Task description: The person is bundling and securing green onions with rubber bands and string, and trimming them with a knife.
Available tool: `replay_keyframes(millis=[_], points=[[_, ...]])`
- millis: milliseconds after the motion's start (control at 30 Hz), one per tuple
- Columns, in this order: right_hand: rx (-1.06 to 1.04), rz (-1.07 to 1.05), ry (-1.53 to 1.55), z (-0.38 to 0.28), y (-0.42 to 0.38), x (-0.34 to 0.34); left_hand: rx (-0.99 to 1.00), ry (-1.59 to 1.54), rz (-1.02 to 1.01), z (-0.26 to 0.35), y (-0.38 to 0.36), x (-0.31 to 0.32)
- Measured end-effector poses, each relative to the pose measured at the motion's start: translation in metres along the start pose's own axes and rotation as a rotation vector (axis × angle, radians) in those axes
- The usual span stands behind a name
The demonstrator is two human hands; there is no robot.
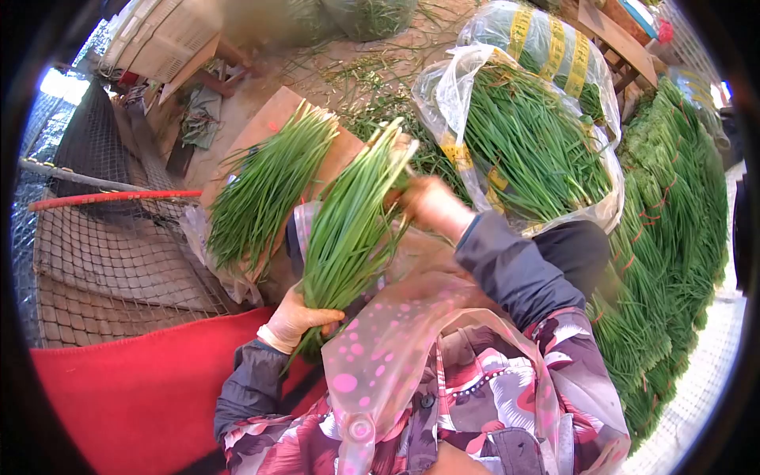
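Observation:
My left hand (301, 318), in a pale thin glove, is wrapped around the leafy lower end of a bunch of garlic chives (348, 229). The bunch slants up over my lap, its pale stem ends pointing away from me. Close to those stem ends is my right hand (434, 206), smeared by motion. Its fingers are too blurred to show whether they grip anything. A second bunch of chives (273, 186) lies to the left on a brown board (277, 111), its pale ends also at the top.
An open plastic bag (443, 87) full of chives stands at upper right, with a yellow-taped bag (546, 39) behind it. Stacked tied bundles (665, 237) line the right side. Scattered trimmings (368, 79) litter the ground. Red cloth (158, 388) and netting (119, 261) lie left.

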State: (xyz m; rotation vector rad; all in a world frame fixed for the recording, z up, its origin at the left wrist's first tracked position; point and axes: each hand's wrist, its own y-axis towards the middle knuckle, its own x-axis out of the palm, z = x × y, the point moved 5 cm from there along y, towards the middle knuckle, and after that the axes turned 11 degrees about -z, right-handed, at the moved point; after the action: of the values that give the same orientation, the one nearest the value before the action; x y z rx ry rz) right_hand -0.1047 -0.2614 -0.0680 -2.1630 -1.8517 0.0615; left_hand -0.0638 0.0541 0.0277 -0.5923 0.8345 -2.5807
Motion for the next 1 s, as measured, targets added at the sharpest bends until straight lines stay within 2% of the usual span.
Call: replay_keyframes(millis=[33,100,133,200,233,267,300,367,433,467,500,567,600,633,700,767,800,833,900,967,1000], points=[[-0.028,0.216,0.233,0.012,0.004,-0.047,0.007,-0.005,-0.003,-0.002,-0.001,-0.001],[-0.305,-0.009,0.721,0.034,0.019,-0.163,0.008,-0.026,0.077,-0.011,-0.010,-0.006],[-0.304,-0.010,0.720,0.017,0.013,-0.150,-0.031,-0.005,0.073,-0.020,-0.012,-0.014],[0.119,0.015,0.186,-0.044,-0.017,-0.076,-0.011,0.068,0.079,-0.022,-0.010,-0.019],[0.155,-0.120,0.143,-0.058,-0.024,-0.035,0.014,0.135,0.088,-0.022,-0.007,-0.020],[0.127,-0.182,-0.012,-0.054,-0.023,-0.009,0.011,0.389,0.133,-0.020,-0.005,-0.024],[0.139,-0.169,-0.142,-0.043,-0.014,0.007,0.011,0.386,0.134,-0.022,-0.002,-0.025],[0.053,-0.014,-0.030,-0.028,-0.001,0.003,0.286,1.071,0.287,-0.003,-0.007,-0.021],[0.101,0.038,0.196,-0.015,0.006,-0.005,0.246,1.079,0.325,0.011,-0.014,-0.012],[0.087,0.276,0.406,0.010,0.014,-0.034,0.256,1.149,0.368,0.018,-0.017,-0.009],[-0.041,0.437,0.470,0.049,0.021,-0.087,0.266,1.220,0.412,0.022,-0.019,-0.008],[0.201,0.143,0.199,0.001,-0.002,-0.072,0.278,1.190,0.436,0.016,-0.021,-0.020],[0.206,-0.067,0.082,-0.024,-0.013,-0.039,0.282,1.260,0.440,0.014,-0.020,-0.020],[0.164,-0.257,-0.233,-0.022,-0.009,-0.019,0.287,1.329,0.442,0.012,-0.017,-0.018],[0.168,-0.383,-0.687,-0.007,-0.006,0.014,0.326,1.391,0.436,0.014,-0.011,-0.015],[0.122,-0.367,-0.613,0.009,0.000,0.029,0.265,1.483,0.460,0.017,-0.009,-0.013],[-0.203,-0.364,-0.944,-0.001,0.005,0.034,0.262,1.479,0.464,0.017,-0.010,-0.012],[0.021,-0.153,-0.655,0.003,0.002,0.025,0.273,1.501,0.469,0.017,-0.012,-0.011],[0.063,0.001,-0.455,0.029,0.005,0.005,0.277,1.524,0.472,0.016,-0.016,-0.012],[0.145,0.195,-0.333,0.036,0.011,-0.046,0.296,1.506,0.497,0.013,-0.021,-0.016],[0.053,0.338,-0.162,0.035,0.009,-0.088,0.296,1.504,0.503,0.011,-0.024,-0.018]])
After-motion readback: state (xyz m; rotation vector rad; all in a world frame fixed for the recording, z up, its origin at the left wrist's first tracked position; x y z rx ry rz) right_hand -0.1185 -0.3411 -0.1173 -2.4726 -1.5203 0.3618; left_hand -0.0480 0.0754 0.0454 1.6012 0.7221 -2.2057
